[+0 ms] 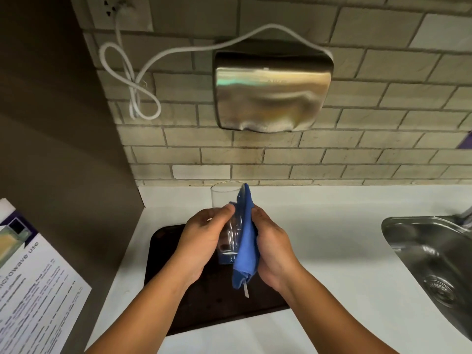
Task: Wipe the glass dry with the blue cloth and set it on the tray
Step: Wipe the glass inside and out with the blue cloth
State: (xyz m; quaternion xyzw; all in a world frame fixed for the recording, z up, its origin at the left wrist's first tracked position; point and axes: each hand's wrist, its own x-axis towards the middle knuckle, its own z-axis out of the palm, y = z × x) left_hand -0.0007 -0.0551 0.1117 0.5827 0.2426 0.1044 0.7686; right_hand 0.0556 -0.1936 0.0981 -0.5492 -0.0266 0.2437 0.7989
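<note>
A clear drinking glass (224,200) is held upright above the dark brown tray (212,302). My left hand (204,238) grips its lower left side, thumb across the front. My right hand (273,246) presses the blue cloth (246,246) against the glass's right side. The cloth runs from the rim down past the base, and a white tag hangs from its lower end. The glass's base shows between my hands, a little above the tray.
The tray lies on a white counter (332,238). A steel sink (434,264) is sunk in at the right. A metal hand dryer (270,93) with a looped white cable hangs on the tiled wall. A printed notice (33,290) hangs on the brown panel at left.
</note>
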